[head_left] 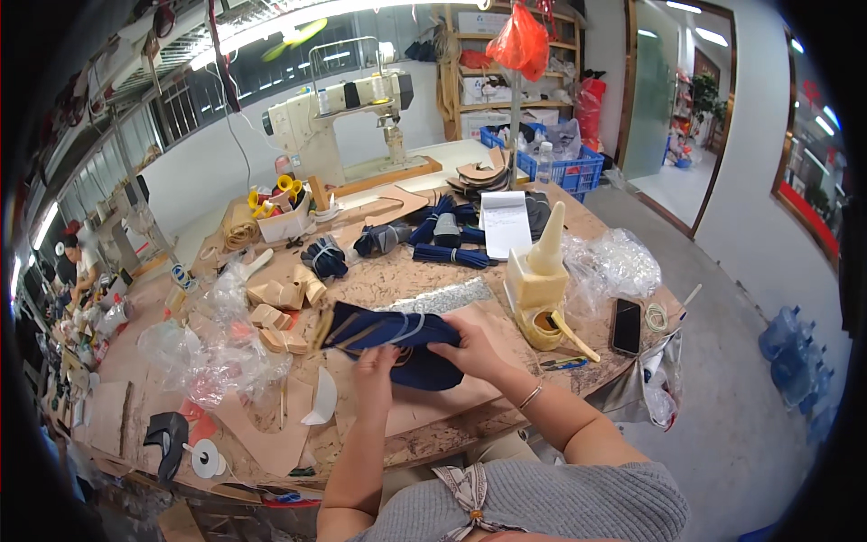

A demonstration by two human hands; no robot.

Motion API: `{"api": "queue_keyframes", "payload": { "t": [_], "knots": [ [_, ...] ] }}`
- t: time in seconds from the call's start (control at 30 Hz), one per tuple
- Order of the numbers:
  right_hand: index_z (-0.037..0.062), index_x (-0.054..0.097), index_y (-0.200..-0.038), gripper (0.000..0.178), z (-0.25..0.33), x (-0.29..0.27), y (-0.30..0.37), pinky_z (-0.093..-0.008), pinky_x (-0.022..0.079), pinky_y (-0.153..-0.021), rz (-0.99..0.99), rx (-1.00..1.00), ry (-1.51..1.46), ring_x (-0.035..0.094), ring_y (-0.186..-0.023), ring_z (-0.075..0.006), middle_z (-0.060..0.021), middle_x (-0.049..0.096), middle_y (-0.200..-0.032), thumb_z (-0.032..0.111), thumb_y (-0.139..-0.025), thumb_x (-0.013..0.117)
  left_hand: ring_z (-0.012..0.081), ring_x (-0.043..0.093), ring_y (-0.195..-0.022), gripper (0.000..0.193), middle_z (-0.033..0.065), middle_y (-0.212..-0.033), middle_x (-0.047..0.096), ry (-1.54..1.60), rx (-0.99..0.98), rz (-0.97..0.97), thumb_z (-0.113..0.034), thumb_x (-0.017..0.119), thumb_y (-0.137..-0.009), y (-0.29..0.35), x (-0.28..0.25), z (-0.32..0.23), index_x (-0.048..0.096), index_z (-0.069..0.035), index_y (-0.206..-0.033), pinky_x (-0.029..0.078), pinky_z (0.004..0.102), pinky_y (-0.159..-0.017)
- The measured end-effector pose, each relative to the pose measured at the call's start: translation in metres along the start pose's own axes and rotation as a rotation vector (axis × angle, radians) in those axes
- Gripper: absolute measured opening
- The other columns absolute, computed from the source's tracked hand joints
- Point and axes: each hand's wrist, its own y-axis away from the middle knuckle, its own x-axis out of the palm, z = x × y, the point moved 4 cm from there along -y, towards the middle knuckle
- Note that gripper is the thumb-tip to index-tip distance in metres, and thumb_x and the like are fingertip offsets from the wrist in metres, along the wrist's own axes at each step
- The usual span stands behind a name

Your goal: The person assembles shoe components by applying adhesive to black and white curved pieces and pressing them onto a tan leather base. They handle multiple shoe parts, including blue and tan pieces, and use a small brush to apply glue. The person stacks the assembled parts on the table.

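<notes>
Above the near middle of the worktable I hold a bundle of dark blue cut pieces (384, 328), with a pale tie around it and tan edges at its left end. My left hand (373, 363) pinches its lower edge. My right hand (471, 350) grips its right end, thumb on the top face. A rounded dark blue piece (424, 370) hangs below the bundle between my hands; whether it belongs to the bundle, I cannot tell. Beneath them lies a tan sheet (492, 330). More tied blue bundles (452, 256) rest farther back, beside an open notepad (506, 226).
A cream glue pot with a cone top (537, 280) and a brush (575, 337) stands right of my hands, near a phone (626, 326). Clear plastic bags (226, 348), wooden blocks (275, 294) and a tape dispenser (167, 444) lie left. Behind stands a sewing machine (325, 126).
</notes>
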Motion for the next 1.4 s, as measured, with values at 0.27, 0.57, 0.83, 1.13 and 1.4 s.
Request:
{"api": "queue_keyframes", "payload": {
  "t": [0.27, 0.57, 0.83, 1.13, 1.4],
  "knots": [
    [-0.0007, 0.056, -0.113, 0.035, 0.018, 0.001, -0.025, -0.0287, 0.053, -0.078, -0.234, 0.144, -0.669, 0.063, -0.089, -0.0151, -0.0091, 0.065, -0.102, 0.010, -0.083, 0.071, 0.0089, 0.057, -0.077, 0.010, 0.0067, -0.095, 0.060, 0.131, 0.320, -0.353, -0.003, 0.067, -0.087, -0.037, -0.001, -0.023, 0.059, -0.003, -0.082, 0.051, 0.0221, -0.070],
    [-0.0032, 0.048, -0.121, 0.043, -0.033, -0.039, -0.076, -0.0332, 0.054, -0.087, -0.398, 0.307, -0.840, 0.063, -0.099, -0.0212, -0.0128, 0.061, -0.112, 0.013, -0.086, 0.069, 0.0118, 0.054, -0.077, 0.014, 0.0023, -0.090, 0.060, -0.110, -0.061, -0.020, -0.010, 0.048, -0.096, -0.056, 0.038, 0.066, 0.060, -0.005, -0.101, 0.046, 0.0260, -0.071],
    [0.0005, 0.053, -0.116, 0.037, -0.039, -0.016, -0.131, -0.0342, 0.056, -0.083, -0.364, 0.332, -0.848, 0.066, -0.093, -0.0212, -0.0111, 0.064, -0.107, 0.015, -0.086, 0.069, 0.0336, 0.062, -0.089, 0.025, 0.0118, -0.094, 0.067, -1.005, 0.322, 0.673, -0.013, 0.048, -0.085, -0.021, 0.069, 0.062, 0.066, -0.010, -0.103, 0.047, 0.0450, -0.084],
    [0.0003, 0.048, -0.120, 0.043, -0.052, -0.024, -0.211, -0.0371, 0.057, -0.079, -0.311, 0.252, -0.902, 0.065, -0.092, -0.0236, -0.0122, 0.063, -0.107, 0.013, -0.085, 0.070, 0.0323, 0.063, -0.086, 0.017, 0.0112, -0.088, 0.067, -1.086, 0.408, 0.675, -0.017, 0.054, -0.085, -0.007, 0.073, 0.039, 0.065, -0.010, -0.097, 0.048, 0.0451, -0.080],
    [-0.0026, 0.054, -0.121, 0.046, 0.062, -0.152, -0.341, -0.0358, 0.048, -0.084, -0.811, -0.403, 0.237, 0.063, -0.097, -0.0331, -0.0186, 0.065, -0.109, 0.019, -0.084, 0.070, 0.0302, 0.062, -0.093, 0.020, 0.0098, -0.096, 0.067, -1.109, 0.341, 0.749, -0.017, 0.056, -0.088, -0.004, 0.073, 0.029, 0.065, -0.014, -0.105, 0.047, 0.0416, -0.087]
  ]
}}
